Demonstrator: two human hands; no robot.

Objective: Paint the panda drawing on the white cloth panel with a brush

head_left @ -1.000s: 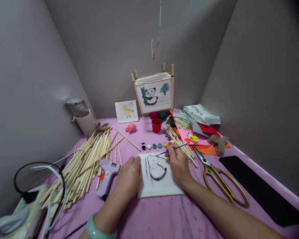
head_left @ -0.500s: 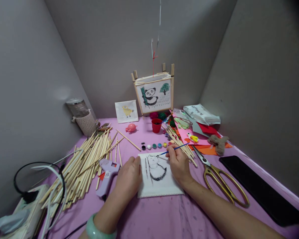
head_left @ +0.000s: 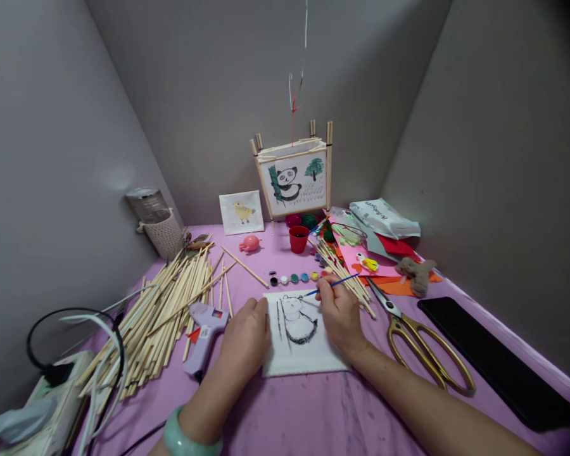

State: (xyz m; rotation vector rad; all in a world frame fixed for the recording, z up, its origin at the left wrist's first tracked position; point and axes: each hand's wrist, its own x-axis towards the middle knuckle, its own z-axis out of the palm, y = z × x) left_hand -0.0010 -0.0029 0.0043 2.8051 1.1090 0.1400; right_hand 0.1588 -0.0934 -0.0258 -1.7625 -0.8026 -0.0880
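My right hand (head_left: 341, 316) pinches a blue paintbrush (head_left: 335, 283), whose tip touches a white canvas (head_left: 285, 364) near the top of a black panda outline (head_left: 300, 320). My left hand (head_left: 247, 335) grips the canvas by its left edge, with its fingertips partly hidden. Just beyond the canvas runs a strip of small paint pots (head_left: 294, 278) in black, white, green, blue and yellow. Farther back stands a red cup (head_left: 298, 240) with dark liquid and another brush in it. A lantern-like stick frame (head_left: 294, 180) with a finished panda picture hangs behind.
Left lie many wooden sticks (head_left: 171, 316), a lilac glue gun (head_left: 206, 339) and a power strip (head_left: 61, 405) with cables. Gold-handled scissors (head_left: 422, 348) and a black slab (head_left: 494, 361) lie right. A chick picture (head_left: 241, 213) and pink toy (head_left: 250, 244) are behind.
Very little differs. The brush tip stays at the top of the panda outline with a slight shift of the brush, and the left hand still holds the canvas edge.
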